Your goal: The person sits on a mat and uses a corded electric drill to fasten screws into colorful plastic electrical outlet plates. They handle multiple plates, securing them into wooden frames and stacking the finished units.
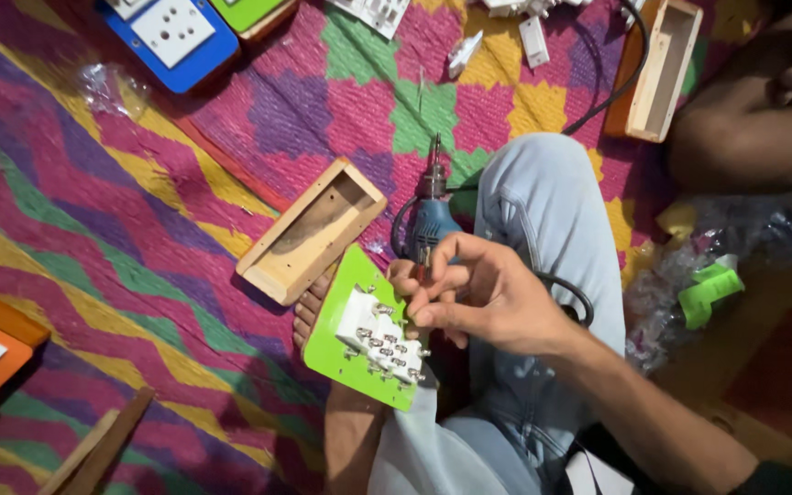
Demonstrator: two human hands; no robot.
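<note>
The right hand (483, 289), fingers curled, pinches a small slender tool (423, 266) against the white switch block (382, 341) mounted on a green plate (341, 316). The left hand is not visible, so its state cannot be told. The green plate rests tilted on the person's bare foot (309, 312) and jeans-clad leg (543, 211), above the patterned mat (93, 229). Just behind the hand lies a blue electric drill (431, 215), bit pointing away. Beside the plate sits an open wooden box (309, 231); a second wooden box (660, 66) lies near the mat's far right edge.
</note>
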